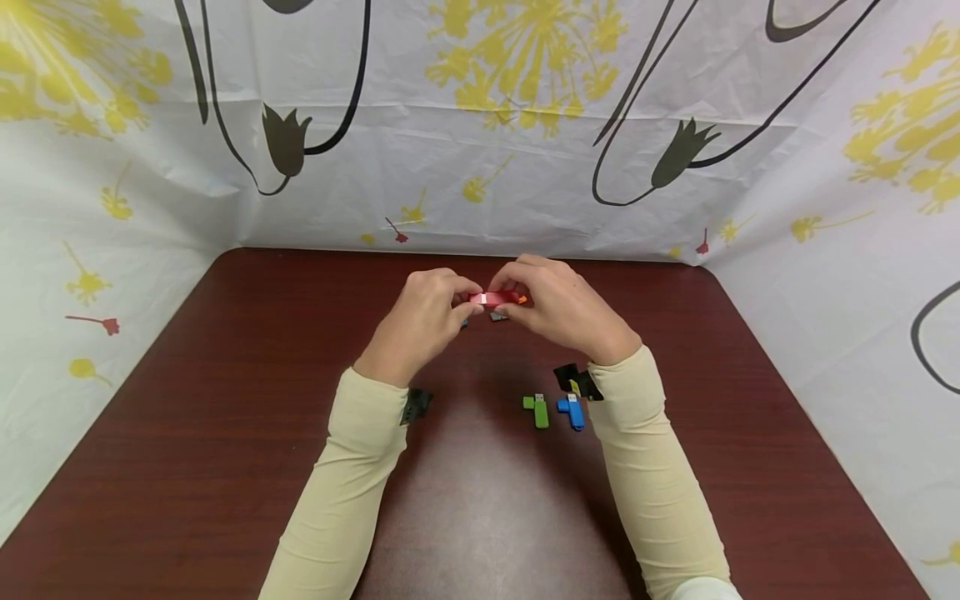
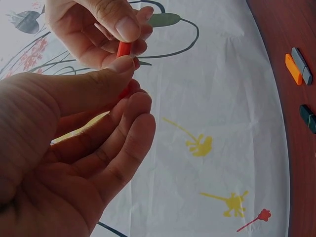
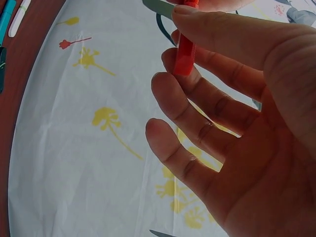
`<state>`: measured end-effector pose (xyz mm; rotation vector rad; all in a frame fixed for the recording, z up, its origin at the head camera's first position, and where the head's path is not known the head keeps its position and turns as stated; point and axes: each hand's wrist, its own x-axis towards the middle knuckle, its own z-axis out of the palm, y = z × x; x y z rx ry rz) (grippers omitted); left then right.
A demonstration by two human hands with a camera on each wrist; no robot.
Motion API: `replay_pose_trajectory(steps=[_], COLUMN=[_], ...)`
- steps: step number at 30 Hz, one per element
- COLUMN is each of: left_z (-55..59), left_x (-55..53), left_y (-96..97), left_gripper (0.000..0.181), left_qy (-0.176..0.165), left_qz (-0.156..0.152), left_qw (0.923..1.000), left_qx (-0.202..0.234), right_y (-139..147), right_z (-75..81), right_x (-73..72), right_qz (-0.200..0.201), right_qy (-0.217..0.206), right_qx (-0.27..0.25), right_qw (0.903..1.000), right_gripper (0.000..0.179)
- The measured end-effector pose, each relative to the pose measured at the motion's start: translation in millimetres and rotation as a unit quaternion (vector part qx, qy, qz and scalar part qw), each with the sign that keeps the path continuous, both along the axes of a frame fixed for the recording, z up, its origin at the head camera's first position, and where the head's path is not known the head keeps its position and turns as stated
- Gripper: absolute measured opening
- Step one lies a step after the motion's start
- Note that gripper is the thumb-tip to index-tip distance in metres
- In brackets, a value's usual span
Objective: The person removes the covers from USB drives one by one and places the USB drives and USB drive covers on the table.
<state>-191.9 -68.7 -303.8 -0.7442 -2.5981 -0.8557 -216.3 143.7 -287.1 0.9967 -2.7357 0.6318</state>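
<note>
A red USB flash drive [image 1: 504,298] is held up over the far half of the table, between both hands. My left hand [image 1: 426,321] pinches its left end between thumb and fingertips. At the other end, the thumb and fingers of my right hand [image 1: 558,304] grip the red body. A pale band shows between the two grips in the head view. The right wrist view has the red drive [image 3: 185,59] jutting past the thumb, the other fingers spread loosely below. Fingertips cover much of the drive in the left wrist view.
Nearer me lie a green USB drive [image 1: 541,412] and a blue USB drive [image 1: 575,413], each with its cap beside it. Small grey pieces [image 1: 498,316] show beneath the hands. Orange [image 2: 293,69] and grey sticks [image 2: 302,65] lie together. A patterned sheet [image 1: 480,167] hangs around the table.
</note>
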Motion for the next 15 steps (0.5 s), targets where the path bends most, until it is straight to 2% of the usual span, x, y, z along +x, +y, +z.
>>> replay_pose_trajectory(steps=[9, 15], left_z=[-1.1, 1.3], left_x=[0.0, 1.9], left_y=[-0.4, -12.0], left_gripper=[0.018, 0.018], left_qy=[-0.003, -0.004], left_qz=[0.004, 0.038], left_qw=[1.0000, 0.9993], left_qx=[-0.002, -0.001], right_y=[1.8, 16.1], right_z=[0.8, 2.1], right_x=[0.7, -0.4], right_qz=[-0.003, -0.042], right_qy=[0.001, -0.006], right_qx=[0.006, 0.022], right_qw=[1.0000, 0.9989], right_gripper=[0.015, 0.017])
